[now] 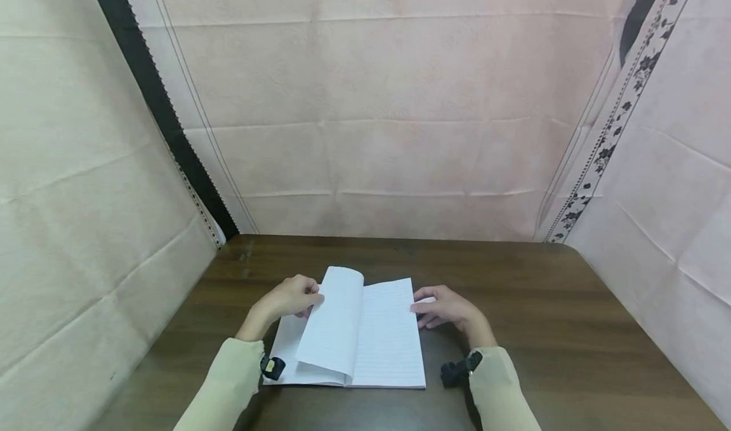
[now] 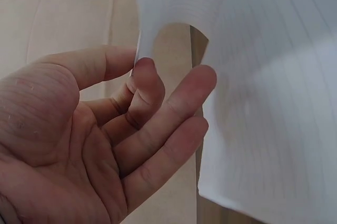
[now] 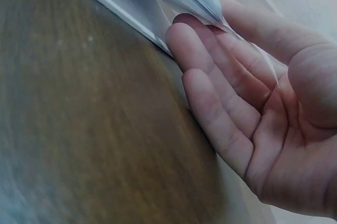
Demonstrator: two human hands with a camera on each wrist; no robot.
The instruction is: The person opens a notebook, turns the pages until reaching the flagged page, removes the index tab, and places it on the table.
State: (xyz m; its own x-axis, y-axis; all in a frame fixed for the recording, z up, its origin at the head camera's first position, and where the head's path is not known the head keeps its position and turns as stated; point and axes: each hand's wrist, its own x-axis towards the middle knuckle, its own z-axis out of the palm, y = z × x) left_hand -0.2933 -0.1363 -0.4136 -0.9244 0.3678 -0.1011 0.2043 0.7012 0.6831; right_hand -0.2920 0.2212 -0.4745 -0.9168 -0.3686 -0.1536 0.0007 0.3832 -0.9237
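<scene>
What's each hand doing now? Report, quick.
Left hand: pinching a lifted page of the notebook.
Right hand: fingers relaxed, touching the notebook's right page edge.

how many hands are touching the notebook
2. The left hand holds a lifted page at the left half of the open notebook. The right hand touches the page edges at its right side, on the wooden table.

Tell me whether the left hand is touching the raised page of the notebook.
Touching. In the left wrist view the left hand pinches the edge of the raised page between thumb and a bent finger; no gap shows.
</scene>
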